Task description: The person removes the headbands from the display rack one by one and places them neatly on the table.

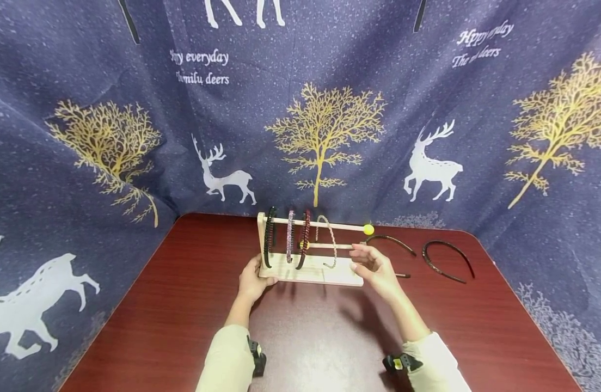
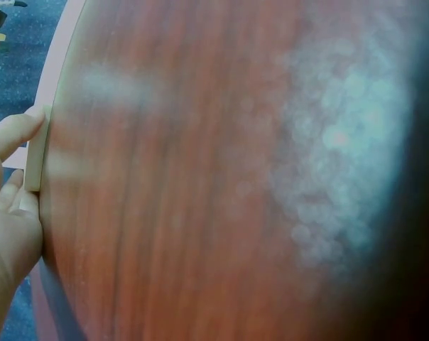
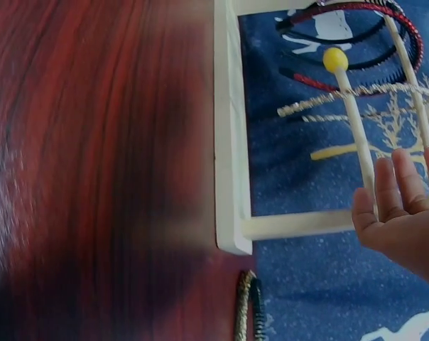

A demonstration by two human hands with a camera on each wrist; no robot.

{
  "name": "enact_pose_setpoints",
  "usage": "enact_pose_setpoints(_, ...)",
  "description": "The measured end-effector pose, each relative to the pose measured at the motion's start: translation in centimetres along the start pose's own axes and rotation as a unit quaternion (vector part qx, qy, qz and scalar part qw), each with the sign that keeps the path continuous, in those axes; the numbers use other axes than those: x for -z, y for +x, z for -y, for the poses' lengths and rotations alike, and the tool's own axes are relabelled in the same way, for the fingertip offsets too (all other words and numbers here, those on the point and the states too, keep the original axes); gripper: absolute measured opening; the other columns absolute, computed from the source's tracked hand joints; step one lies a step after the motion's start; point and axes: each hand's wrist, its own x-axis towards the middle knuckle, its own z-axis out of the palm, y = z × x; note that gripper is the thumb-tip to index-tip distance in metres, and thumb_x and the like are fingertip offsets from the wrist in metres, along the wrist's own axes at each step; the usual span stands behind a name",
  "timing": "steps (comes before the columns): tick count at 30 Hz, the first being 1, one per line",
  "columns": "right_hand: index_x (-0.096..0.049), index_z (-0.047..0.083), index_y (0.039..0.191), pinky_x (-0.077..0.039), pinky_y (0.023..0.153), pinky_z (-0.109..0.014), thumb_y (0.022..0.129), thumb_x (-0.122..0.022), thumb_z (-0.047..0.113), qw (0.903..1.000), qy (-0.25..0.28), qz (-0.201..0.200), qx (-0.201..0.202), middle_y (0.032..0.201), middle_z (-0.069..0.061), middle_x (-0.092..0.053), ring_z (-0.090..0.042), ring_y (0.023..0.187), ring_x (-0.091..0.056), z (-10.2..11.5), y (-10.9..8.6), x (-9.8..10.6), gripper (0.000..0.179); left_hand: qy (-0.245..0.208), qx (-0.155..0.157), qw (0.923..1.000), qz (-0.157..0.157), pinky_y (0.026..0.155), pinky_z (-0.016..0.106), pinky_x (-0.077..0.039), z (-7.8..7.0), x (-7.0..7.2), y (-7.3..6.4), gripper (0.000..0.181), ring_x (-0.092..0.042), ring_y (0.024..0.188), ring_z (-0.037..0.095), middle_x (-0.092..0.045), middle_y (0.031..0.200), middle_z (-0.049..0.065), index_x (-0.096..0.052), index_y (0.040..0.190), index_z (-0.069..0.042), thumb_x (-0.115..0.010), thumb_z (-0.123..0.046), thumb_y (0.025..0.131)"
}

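Observation:
A pale wooden headband stand (image 1: 342,278) sits on the table, with two rods tipped by yellow balls. From its upper rod (image 1: 347,226) hang a black headband (image 1: 268,242), a glittery pink one (image 1: 290,234), a dark red one (image 1: 306,231) and a beige braided one (image 1: 332,239). My left hand (image 1: 251,280) grips the stand's left end, thumb in front; its base edge (image 2: 35,156) shows between thumb and fingers in the left wrist view. At the stand's right end, my right hand (image 1: 379,269) has its fingers extended beside the lower rod (image 3: 356,131), holding nothing.
A dark patterned headband (image 1: 428,261) lies on the right of the reddish-brown table (image 1: 183,305). Another headband (image 1: 398,242) lies partly hidden behind my right hand. A blue cloth (image 1: 300,65) with deer and trees hangs behind the table.

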Motion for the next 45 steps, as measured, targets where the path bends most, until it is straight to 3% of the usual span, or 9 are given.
enact_pose_setpoints(5,-0.048,-0.012,0.123,-0.051,0.084,-0.025,0.082,-0.063,-0.007,0.9999,0.015,0.003,-0.003,0.109,-0.026,-0.058,-0.028,0.102,-0.057,-0.4,0.2,-1.0,0.044,-0.003,-0.002,1.0,-0.002,0.099,0.038,-0.04,0.2,0.0,0.0,0.079,-0.047,0.119,0.035,-0.051,0.129,0.023,-0.045,0.132,0.004,-0.079,0.01,0.06)
enact_pose_setpoints(11,-0.047,-0.013,0.123,-0.05,0.085,-0.026,0.083,-0.06,-0.009,0.999,0.037,0.025,-0.001,0.115,-0.035,-0.052,-0.046,0.107,-0.05,-0.7,0.7,-2.3,0.043,-0.001,-0.004,1.0,-0.006,0.1,0.039,-0.04,0.5,0.1,-0.1,0.079,-0.047,0.119,0.036,-0.051,0.128,0.024,-0.044,0.131,0.007,-0.079,0.009,0.06)
enact_pose_setpoints(14,-0.047,-0.014,0.122,-0.049,0.087,-0.026,0.083,-0.059,-0.01,0.9983,0.045,0.037,0.004,0.115,-0.037,-0.051,-0.047,0.109,-0.049,-0.9,0.9,-3.0,0.041,-0.006,-0.004,1.0,-0.005,0.1,0.038,-0.039,0.7,0.2,-0.1,0.08,-0.046,0.12,0.035,-0.05,0.129,0.025,-0.043,0.132,0.007,-0.079,0.009,0.06)
enact_pose_setpoints(19,-0.047,-0.017,0.118,-0.05,0.087,-0.026,0.083,-0.058,-0.011,0.9974,0.058,0.038,0.018,0.108,-0.04,-0.052,-0.033,0.103,-0.057,-1.2,1.0,-3.8,0.037,-0.013,-0.002,0.9999,-0.002,0.101,0.038,-0.039,0.7,0.2,0.0,0.081,-0.045,0.12,0.036,-0.049,0.129,0.025,-0.043,0.132,0.007,-0.079,0.01,0.06)
enact_pose_setpoints(25,-0.051,-0.017,0.109,-0.051,0.08,-0.025,0.084,-0.058,-0.01,0.9975,0.061,0.018,0.03,0.094,-0.03,-0.06,-0.017,0.089,-0.061,-1.4,1.1,-4.3,0.027,0.002,-0.003,1.0,-0.006,0.1,0.039,-0.039,0.4,0.4,0.1,0.08,-0.047,0.119,0.036,-0.051,0.128,0.024,-0.044,0.132,0.005,-0.08,0.008,0.061)
enact_pose_setpoints(30,-0.053,-0.017,0.103,-0.051,0.079,-0.023,0.084,-0.058,-0.009,0.9979,0.06,0.013,0.018,0.096,-0.022,-0.062,-0.013,0.087,-0.061,-1.2,1.3,-4.5,0.021,-0.001,-0.005,1.0,-0.009,0.099,0.039,-0.041,0.2,0.4,0.1,0.08,-0.048,0.118,0.036,-0.051,0.128,0.024,-0.045,0.132,0.004,-0.08,0.008,0.061)
enact_pose_setpoints(38,-0.052,-0.018,0.103,-0.052,0.079,-0.024,0.085,-0.057,-0.01,0.9977,0.061,-0.006,0.031,0.092,-0.022,-0.062,-0.013,0.085,-0.062,0.1,1.6,-4.0,0.02,-0.007,-0.007,0.9999,-0.004,0.099,0.039,-0.041,0.3,0.2,-0.1,0.08,-0.047,0.118,0.037,-0.05,0.128,0.026,-0.044,0.132,0.006,-0.079,0.01,0.06)
enact_pose_setpoints(45,-0.049,-0.02,0.103,-0.052,0.081,-0.025,0.085,-0.056,-0.011,0.994,0.097,-0.028,0.042,0.101,-0.031,-0.057,-0.012,0.086,-0.063,1.0,2.0,-3.2,0.021,0.003,-0.009,0.9999,-0.005,0.099,0.04,-0.041,0.2,0.1,0.0,0.079,-0.047,0.119,0.037,-0.05,0.128,0.025,-0.045,0.132,0.005,-0.079,0.009,0.061)
